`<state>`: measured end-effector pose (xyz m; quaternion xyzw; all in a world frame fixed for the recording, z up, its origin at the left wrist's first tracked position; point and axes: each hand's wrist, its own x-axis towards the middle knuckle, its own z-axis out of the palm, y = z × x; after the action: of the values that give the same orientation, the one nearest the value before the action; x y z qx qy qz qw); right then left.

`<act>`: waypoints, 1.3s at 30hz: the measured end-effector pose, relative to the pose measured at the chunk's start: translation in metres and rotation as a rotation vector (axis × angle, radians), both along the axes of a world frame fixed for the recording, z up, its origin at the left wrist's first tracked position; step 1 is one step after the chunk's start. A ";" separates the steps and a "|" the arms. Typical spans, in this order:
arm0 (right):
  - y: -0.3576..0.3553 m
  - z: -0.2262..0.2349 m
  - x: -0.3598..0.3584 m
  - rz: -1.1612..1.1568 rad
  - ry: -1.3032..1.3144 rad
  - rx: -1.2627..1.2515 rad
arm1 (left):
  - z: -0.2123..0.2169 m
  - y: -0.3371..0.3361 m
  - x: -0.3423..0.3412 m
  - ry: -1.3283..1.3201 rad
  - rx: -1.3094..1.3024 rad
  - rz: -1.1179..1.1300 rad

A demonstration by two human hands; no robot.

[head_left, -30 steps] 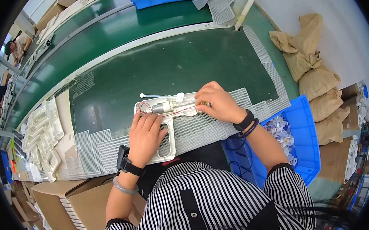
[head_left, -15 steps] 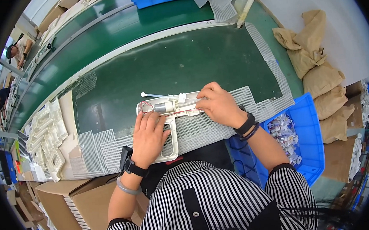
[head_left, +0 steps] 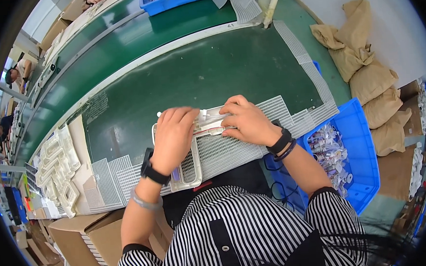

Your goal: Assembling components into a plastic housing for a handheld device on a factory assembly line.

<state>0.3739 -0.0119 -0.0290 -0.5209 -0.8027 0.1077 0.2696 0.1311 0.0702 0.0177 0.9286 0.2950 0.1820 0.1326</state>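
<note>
A white plastic housing (head_left: 197, 171) with a looped handle lies open side up on the bench's near edge. My left hand (head_left: 171, 143) is bent over its left end, fingers curled down into it, covering the motor area. At its right part, my right hand (head_left: 247, 123) grips the housing between thumb and fingers. Red wire (head_left: 208, 131) runs along the inside between the hands, below a small white plastic piece (head_left: 205, 114). Just beyond my left fingers shows the round end of a white stick-like part (head_left: 159, 114); its rest is hidden.
Ribbed grey matting (head_left: 224, 152) lines the near edge of the green bench top (head_left: 169, 79). More white housings (head_left: 59, 161) are stacked at left. A blue bin (head_left: 365, 157) of small parts stands at right, brown sacks (head_left: 375, 84) beyond. Another blue tray (head_left: 164, 5) sits at the back.
My left hand has moved up over the housing's left end, now covering the motor and most of the stick-like part. The right hand keeps its place on the housing. The whole view has shifted slightly.
</note>
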 end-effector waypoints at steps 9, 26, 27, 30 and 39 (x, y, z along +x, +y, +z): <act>0.000 -0.002 0.000 -0.027 0.054 -0.072 | -0.001 0.038 0.023 0.024 -0.108 -0.205; -0.006 -0.001 -0.004 -0.039 0.093 -0.065 | 0.010 0.003 0.038 -0.014 -0.282 -0.107; -0.007 -0.002 -0.004 -0.041 0.086 -0.064 | 0.010 0.002 0.038 0.004 -0.302 -0.094; -0.008 -0.002 -0.005 -0.056 0.084 -0.061 | 0.008 0.002 0.036 -0.002 -0.323 -0.087; -0.007 -0.001 -0.001 -0.055 0.057 -0.083 | 0.004 -0.007 0.024 -0.028 -0.364 -0.222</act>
<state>0.3725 -0.0192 -0.0303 -0.5501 -0.7750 0.1483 0.2735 0.1549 0.0633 0.0213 0.9136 0.2170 0.1227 0.3214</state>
